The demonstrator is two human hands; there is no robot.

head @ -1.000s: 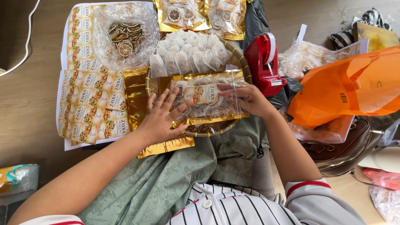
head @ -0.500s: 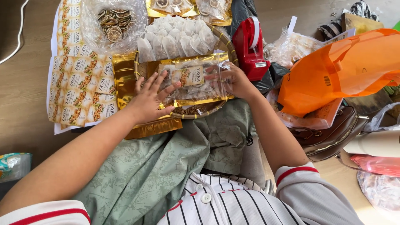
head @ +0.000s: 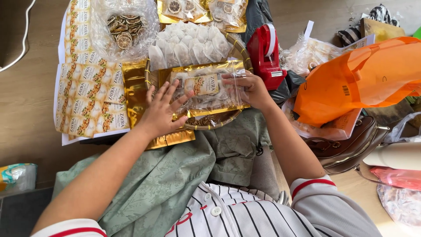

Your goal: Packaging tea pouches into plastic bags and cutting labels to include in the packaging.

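left hand (head: 160,112) flat, right hand (head: 247,87) pinching pouch (head: 206,90)

A wooden floor (head: 26,109) carries everything. Left of the round woven tray (head: 239,50) lies a white label sheet (head: 87,96); right of it, a red tape dispenser (head: 265,55) and an orange plastic bag (head: 364,79).

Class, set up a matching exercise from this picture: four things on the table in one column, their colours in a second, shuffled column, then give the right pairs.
Things:
1. tape dispenser
2. plastic bag at the right
3. handbag
4. cable at the far left

Colours:
A. orange
B. white
C. red
D. brown

Pairs: 1-C, 2-A, 3-D, 4-B
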